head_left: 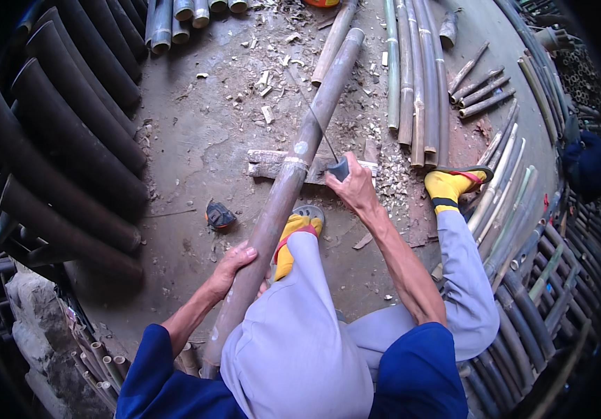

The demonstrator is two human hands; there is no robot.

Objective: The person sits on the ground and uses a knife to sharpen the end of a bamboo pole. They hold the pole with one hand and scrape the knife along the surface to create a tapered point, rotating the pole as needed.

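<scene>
A thick brown bamboo pole (279,202) slants from beside my left thigh up to the far middle. My left hand (234,264) grips its near part from the left side, thumb on top. In my right hand (353,183) is the dark handle of a handsaw (326,139). Its thin blade, seen almost edge-on, crosses the pole beyond a pale ring at a joint. Under the pole lies a rough wooden block (267,165). My left foot, in a yellow sock and sandal (300,230), is close beside the pole.
Stacked dark bamboo lengths (77,146) curve along the left. Long poles (419,84) lie at the far right, with short pieces (485,94) beyond them. Bamboo chips (267,114) litter the floor. A small dark tape-measure-like object (221,216) lies left of the pole.
</scene>
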